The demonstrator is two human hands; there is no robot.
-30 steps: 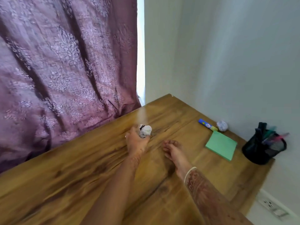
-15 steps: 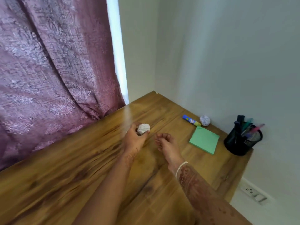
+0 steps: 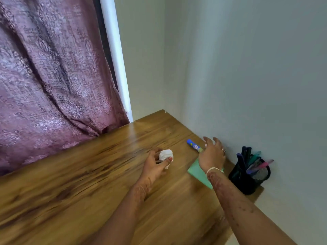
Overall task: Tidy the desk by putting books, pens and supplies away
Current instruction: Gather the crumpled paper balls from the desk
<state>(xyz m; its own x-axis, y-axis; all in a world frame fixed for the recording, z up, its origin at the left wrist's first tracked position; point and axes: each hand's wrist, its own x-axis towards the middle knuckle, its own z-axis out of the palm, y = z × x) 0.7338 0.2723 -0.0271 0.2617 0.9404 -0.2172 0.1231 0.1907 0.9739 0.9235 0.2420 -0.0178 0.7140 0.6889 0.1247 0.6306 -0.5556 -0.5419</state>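
My left hand (image 3: 155, 165) is shut on a crumpled white paper ball (image 3: 165, 155), held just above the wooden desk (image 3: 88, 183). My right hand (image 3: 211, 154) hovers with fingers spread near the wall, over the far end of a green sticky-note pad (image 3: 199, 171). It covers a second crumpled paper ball, of which only a sliver (image 3: 206, 145) shows by the fingers. A blue glue stick (image 3: 193, 147) lies just left of that hand. A black mesh pen holder (image 3: 249, 175) with several pens stands at the right against the wall.
A purple patterned curtain (image 3: 53, 76) hangs behind the desk's left side. White walls meet in a corner at the desk's far end. The desk's right edge runs just past the pen holder.
My right hand has lifted off the desk and reached right to the paper ball by the wall, covering it. My left hand still holds its paper ball. The view has swung left.
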